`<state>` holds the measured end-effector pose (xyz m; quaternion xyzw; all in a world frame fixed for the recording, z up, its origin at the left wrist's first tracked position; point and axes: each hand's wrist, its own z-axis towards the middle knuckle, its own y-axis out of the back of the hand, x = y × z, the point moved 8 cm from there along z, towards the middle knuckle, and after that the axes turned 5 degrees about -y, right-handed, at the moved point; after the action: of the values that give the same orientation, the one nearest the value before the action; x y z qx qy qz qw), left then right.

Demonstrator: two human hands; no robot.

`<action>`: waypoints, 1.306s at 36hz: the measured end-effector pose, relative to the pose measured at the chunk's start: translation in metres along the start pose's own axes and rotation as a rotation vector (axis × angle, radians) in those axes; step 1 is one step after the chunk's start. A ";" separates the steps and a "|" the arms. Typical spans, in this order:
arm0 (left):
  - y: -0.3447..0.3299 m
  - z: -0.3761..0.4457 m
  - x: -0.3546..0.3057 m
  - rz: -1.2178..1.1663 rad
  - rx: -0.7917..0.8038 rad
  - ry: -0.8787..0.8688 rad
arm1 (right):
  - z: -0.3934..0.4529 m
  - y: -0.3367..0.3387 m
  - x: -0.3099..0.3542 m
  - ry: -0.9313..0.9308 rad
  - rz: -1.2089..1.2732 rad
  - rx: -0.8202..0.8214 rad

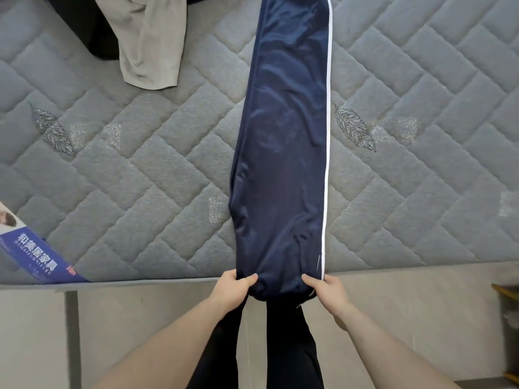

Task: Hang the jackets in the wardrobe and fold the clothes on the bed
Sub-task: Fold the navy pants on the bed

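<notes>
The bed [140,169] is bare of sheets, just a grey quilted mattress stitched in a herringbone pattern, with a few woven leaf shapes and pale worn patches. A blue label [42,256] with white characters sits at its near left corner. Below the mattress edge runs a plain grey floor [407,318].

A pair of navy trousers [283,136] with a white side stripe lies lengthwise down the middle of the mattress, legs laid one on the other, the near end hanging just over the edge. The left hand [233,287] and right hand [325,287] each pinch a corner of that near end, fingers curled closed around the cloth, thumbs on top.

At the far left a beige garment [154,46] lies crumpled over something dark [84,26]; both run off the top, so what they are is unclear. The far end of the trousers is cut off too. Something yellow-edged [508,293] shows at the right border, too little to name.
</notes>
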<state>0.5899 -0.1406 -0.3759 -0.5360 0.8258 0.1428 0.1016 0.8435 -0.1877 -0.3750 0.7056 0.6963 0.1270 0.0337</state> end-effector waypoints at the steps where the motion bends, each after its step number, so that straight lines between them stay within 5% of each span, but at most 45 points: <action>1: 0.002 -0.003 0.001 -0.015 0.008 0.010 | 0.000 0.001 -0.001 -0.007 0.023 0.013; 15: 0.016 -0.028 -0.065 -0.233 -0.038 0.004 | -0.048 0.009 0.054 -0.036 0.185 0.062; 21: 0.036 -0.024 -0.138 -0.379 -0.047 -0.073 | -0.062 0.008 0.121 -0.079 0.444 0.269; 29: 0.072 0.005 -0.246 -0.373 -0.116 -0.246 | -0.039 0.025 0.216 -0.002 0.530 0.216; 39: 0.094 0.042 -0.372 -0.725 -0.160 -0.331 | -0.040 0.044 0.345 0.070 0.702 0.279; 44: 0.105 0.055 -0.424 -0.691 -0.081 -0.464 | -0.040 0.054 0.403 0.214 0.729 0.337; 47: 0.117 0.067 -0.431 -0.496 -0.151 -0.524 | -0.027 0.063 0.413 0.281 0.624 0.206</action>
<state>0.6578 0.2966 -0.2860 -0.6710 0.6040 0.3069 0.3013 0.8976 0.2165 -0.2799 0.8597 0.4541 0.1559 -0.1742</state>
